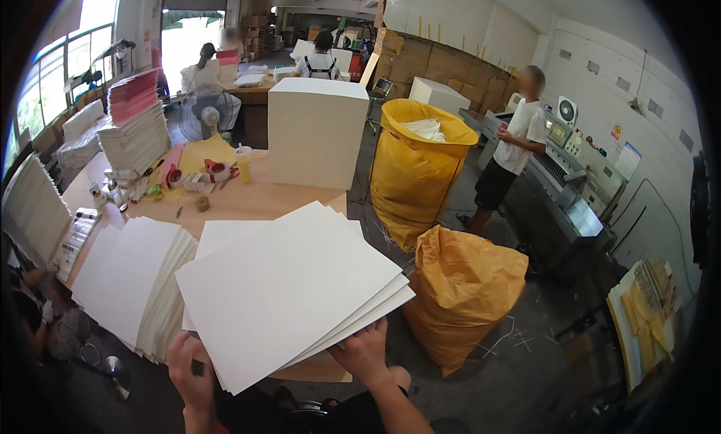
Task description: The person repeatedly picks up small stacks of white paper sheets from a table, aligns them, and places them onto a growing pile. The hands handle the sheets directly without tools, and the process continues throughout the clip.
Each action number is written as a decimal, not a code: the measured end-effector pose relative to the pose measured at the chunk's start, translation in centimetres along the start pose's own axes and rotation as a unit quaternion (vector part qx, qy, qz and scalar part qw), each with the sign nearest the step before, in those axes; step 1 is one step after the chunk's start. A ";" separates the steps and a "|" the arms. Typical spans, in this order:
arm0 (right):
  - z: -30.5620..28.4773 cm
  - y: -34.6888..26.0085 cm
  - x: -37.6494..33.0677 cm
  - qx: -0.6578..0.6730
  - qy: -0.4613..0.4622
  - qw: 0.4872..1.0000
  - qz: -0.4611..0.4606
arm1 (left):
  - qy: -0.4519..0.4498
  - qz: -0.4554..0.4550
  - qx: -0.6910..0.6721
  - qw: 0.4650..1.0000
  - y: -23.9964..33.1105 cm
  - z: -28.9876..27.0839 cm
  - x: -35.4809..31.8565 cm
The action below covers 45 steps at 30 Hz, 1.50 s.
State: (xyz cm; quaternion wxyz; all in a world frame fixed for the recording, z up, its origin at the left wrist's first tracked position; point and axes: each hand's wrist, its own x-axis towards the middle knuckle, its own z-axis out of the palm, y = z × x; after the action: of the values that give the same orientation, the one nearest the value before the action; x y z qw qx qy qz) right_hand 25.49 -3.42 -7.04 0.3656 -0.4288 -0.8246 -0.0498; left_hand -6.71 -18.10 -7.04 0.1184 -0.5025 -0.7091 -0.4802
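Note:
Several large white paper sheets [289, 299] lie fanned and slightly tilted in front of me, above the near edge of the table. My right hand [366, 353] grips their lower right edge, the fingers partly hidden beneath. At their lower left edge, my left hand [189, 370] is closed with curled fingers at the paper; its fingertips are partly hidden. Behind them, more white sheets [218, 235] show underneath. Just left lies a leaning stack of white sheets [124, 272], its layers spread along the right side.
A tall white paper block [319, 134] stands on the table [255, 201]. Tape rolls [218, 171], a drink cup [243, 164] and a pink-topped stack [135, 126] sit farther left. Two yellow sacks [417, 179] stand right. A person [518, 134] stands beside a machine [567, 186].

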 end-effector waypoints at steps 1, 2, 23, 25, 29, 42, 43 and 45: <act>0.0 0.2 -0.2 -0.001 0.000 1.000 0.003 | -0.047 -0.200 -0.130 0.970 -2.3 0.6 -0.7; 0.0 0.3 -0.3 0.000 -0.001 1.000 0.003 | -0.106 -0.276 -0.327 0.898 -5.4 1.4 -1.7; -0.1 -0.5 0.2 -0.087 -0.055 0.995 -0.010 | 0.076 -0.339 -0.534 0.771 -13.2 -11.3 2.2; 0.0 -0.2 0.2 -0.088 -0.058 0.994 -0.011 | 0.098 -0.317 -0.537 0.776 -17.1 -11.8 3.9; 0.0 0.0 0.3 -0.096 -0.053 0.994 -0.013 | 0.103 -0.332 -0.554 0.757 -24.0 -11.8 6.2; -1.2 -0.2 0.3 -0.036 -0.039 0.999 -0.006 | 0.058 -0.468 -0.575 0.669 -29.9 -9.1 6.1; -1.2 0.7 -0.2 0.017 -0.007 1.000 0.008 | 0.073 -0.456 -0.570 0.680 -29.7 -9.4 5.7; -2.4 0.9 -0.7 0.072 0.061 0.993 0.068 | 0.095 -0.430 -0.563 0.699 -29.0 -9.6 4.2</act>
State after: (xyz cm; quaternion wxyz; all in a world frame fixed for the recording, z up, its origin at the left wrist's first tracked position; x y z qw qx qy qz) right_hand 27.77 -4.30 -5.98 0.4474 -0.4522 -0.7715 0.0089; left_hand -35.63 -24.19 -15.66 -0.3396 -0.0681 -0.4300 -0.8338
